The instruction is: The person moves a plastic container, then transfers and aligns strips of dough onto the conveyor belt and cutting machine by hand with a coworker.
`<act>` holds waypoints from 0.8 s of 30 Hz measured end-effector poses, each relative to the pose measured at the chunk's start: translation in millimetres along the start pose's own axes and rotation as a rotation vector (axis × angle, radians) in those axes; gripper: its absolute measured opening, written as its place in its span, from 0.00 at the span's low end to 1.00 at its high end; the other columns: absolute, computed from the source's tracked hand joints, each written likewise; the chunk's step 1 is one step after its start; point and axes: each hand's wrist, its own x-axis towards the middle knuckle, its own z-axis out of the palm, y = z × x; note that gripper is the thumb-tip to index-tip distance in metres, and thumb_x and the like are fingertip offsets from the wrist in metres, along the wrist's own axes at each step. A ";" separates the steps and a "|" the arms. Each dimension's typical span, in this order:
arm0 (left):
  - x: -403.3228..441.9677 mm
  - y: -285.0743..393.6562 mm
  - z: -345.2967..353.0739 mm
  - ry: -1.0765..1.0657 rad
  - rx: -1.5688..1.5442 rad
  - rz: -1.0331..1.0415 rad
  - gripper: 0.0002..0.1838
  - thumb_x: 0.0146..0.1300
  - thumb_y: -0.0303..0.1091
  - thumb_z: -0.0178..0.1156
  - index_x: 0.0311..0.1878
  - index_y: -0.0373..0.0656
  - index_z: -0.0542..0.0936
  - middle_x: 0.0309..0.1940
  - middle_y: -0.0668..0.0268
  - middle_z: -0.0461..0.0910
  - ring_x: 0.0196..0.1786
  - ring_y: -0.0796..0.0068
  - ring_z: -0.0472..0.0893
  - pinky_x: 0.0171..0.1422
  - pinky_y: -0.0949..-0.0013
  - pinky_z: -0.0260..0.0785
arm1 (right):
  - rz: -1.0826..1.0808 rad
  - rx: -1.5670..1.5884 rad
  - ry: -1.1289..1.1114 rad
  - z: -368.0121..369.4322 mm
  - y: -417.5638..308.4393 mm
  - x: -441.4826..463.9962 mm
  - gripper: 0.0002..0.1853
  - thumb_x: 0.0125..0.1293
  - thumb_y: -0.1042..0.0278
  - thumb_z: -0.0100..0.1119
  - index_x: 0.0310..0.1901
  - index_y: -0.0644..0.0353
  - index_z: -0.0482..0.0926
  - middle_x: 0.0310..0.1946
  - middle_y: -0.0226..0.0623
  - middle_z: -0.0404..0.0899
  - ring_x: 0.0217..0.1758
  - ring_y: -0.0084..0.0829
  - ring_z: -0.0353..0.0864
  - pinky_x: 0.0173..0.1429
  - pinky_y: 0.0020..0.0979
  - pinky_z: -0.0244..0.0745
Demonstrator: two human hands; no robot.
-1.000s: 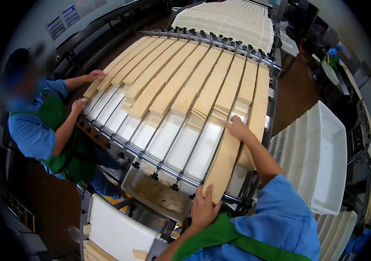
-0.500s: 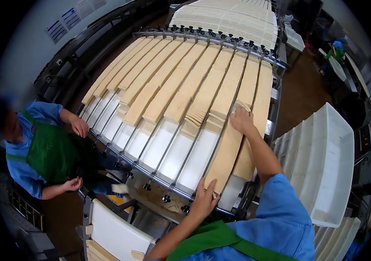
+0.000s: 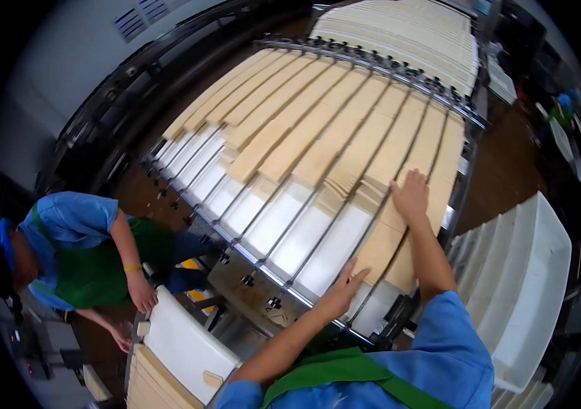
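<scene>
Long rows of thin, flat, pale tan pieces lie between metal rods on a white sloping surface. My right hand lies on top of a row toward the right side, its fingers stretched out and flat against the pieces. At the near end of that same row, my left hand touches the end pieces, its fingers extended and the thumb apart. Left of my right hand, several pieces lean over in the neighbouring rows.
A co-worker in a green apron stands at left, hands at a white panel beside stacked tan pieces. Nested white trays stand at right. A metal rail with black knobs crosses the near edge.
The view has turned, shifting the rows rightward and up. Tilted pieces under my right hand no longer show, and its fingers lie flatter. The co-worker's hands have moved down to the white panel.
</scene>
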 end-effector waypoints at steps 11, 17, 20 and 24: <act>-146.2 -19.7 -39.8 0.852 -0.029 -0.118 0.33 0.56 0.17 0.46 0.69 0.43 0.60 0.69 0.50 0.53 0.66 0.45 0.65 0.63 0.59 0.65 | -0.233 0.134 -0.130 -8.8 -31.5 -33.2 0.33 0.73 0.50 0.44 0.69 0.68 0.58 0.69 0.55 0.58 0.74 0.52 0.51 0.75 0.46 0.48; -217.0 -44.2 -38.3 1.177 0.354 -0.547 0.27 0.63 0.27 0.55 0.67 0.44 0.65 0.69 0.47 0.53 0.70 0.47 0.60 0.71 0.58 0.57 | -0.635 0.531 -0.120 13.3 -130.9 -110.7 0.26 0.72 0.58 0.47 0.64 0.69 0.66 0.64 0.56 0.66 0.70 0.56 0.59 0.74 0.47 0.49; -261.3 -45.5 -32.5 1.258 -0.057 -0.442 0.22 0.64 0.27 0.54 0.62 0.43 0.70 0.67 0.49 0.58 0.68 0.49 0.63 0.70 0.60 0.58 | -0.765 0.659 -0.250 -29.3 -205.9 -185.4 0.24 0.70 0.62 0.50 0.62 0.70 0.67 0.63 0.54 0.68 0.70 0.52 0.59 0.73 0.46 0.49; -340.7 -32.5 -19.5 1.572 -0.080 -0.432 0.16 0.64 0.26 0.53 0.55 0.40 0.74 0.55 0.53 0.70 0.57 0.52 0.72 0.62 0.62 0.65 | -1.060 0.735 -0.527 -74.0 -273.5 -278.9 0.22 0.68 0.64 0.51 0.61 0.63 0.70 0.64 0.54 0.65 0.70 0.50 0.59 0.73 0.45 0.47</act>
